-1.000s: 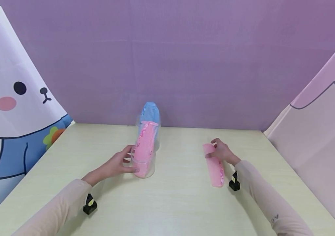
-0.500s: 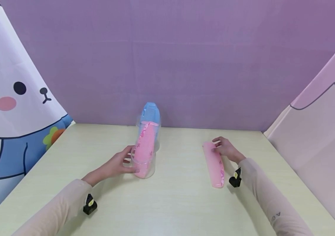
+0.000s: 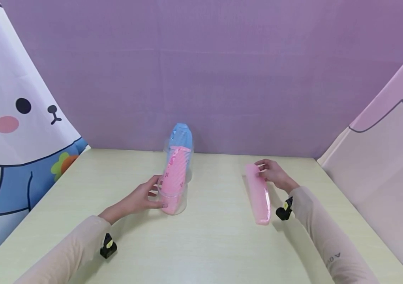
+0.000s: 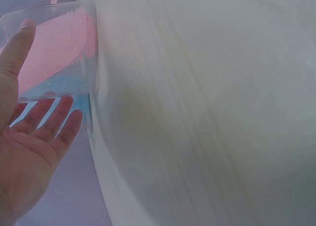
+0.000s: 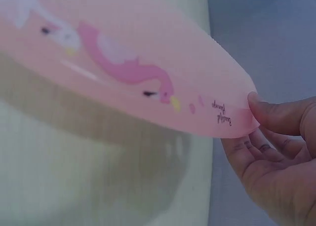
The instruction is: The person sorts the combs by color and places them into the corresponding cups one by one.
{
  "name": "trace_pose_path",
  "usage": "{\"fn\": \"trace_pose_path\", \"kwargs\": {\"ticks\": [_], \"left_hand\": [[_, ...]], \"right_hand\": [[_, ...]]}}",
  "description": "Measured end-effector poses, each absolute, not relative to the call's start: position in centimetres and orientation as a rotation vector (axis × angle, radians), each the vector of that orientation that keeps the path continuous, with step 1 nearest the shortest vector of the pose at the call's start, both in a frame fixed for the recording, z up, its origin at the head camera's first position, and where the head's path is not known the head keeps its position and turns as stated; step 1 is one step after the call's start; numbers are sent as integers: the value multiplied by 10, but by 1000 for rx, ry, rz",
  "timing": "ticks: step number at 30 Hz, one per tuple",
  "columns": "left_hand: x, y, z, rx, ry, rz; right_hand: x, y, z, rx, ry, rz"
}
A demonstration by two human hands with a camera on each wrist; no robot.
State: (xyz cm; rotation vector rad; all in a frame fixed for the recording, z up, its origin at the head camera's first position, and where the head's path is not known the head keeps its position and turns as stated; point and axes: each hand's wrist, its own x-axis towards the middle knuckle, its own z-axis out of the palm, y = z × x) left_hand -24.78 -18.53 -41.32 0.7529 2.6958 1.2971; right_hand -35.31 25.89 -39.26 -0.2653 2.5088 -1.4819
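Observation:
My left hand (image 3: 139, 197) holds a clear plastic cup (image 3: 184, 202) on the table, thumb on the near side and fingers beyond. A pink comb (image 3: 174, 171) leans inside that cup, teeth to the right. Just behind, a blue comb (image 3: 181, 136) stands in a second clear cup (image 3: 166, 146), partly hidden. On the right, my right hand (image 3: 274, 175) pinches the far end of another pink comb (image 3: 259, 199) between thumb and fingers. That end is raised off the table. Flamingo drawings (image 5: 128, 63) and small lettering decorate this comb in the right wrist view.
The pale wood-look table (image 3: 215, 236) ends against a purple cloth backdrop (image 3: 229, 79). Printed cloth sides stand left (image 3: 20, 157) and right (image 3: 393, 165). A black wrist camera (image 3: 108, 246) hangs under the left sleeve, another (image 3: 284, 211) under the right.
My right hand has moved slightly away from me and now lifts the far end of the pink comb, which has tilted upward. The left hand and cups have stayed put.

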Motion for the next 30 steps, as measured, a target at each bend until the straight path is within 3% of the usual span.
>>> {"fn": "trace_pose_path", "kwargs": {"ticks": [30], "left_hand": [[-250, -187, -416, 769, 2721, 1288]], "right_hand": [[-347, 208, -340, -335, 2551, -1915]]}}
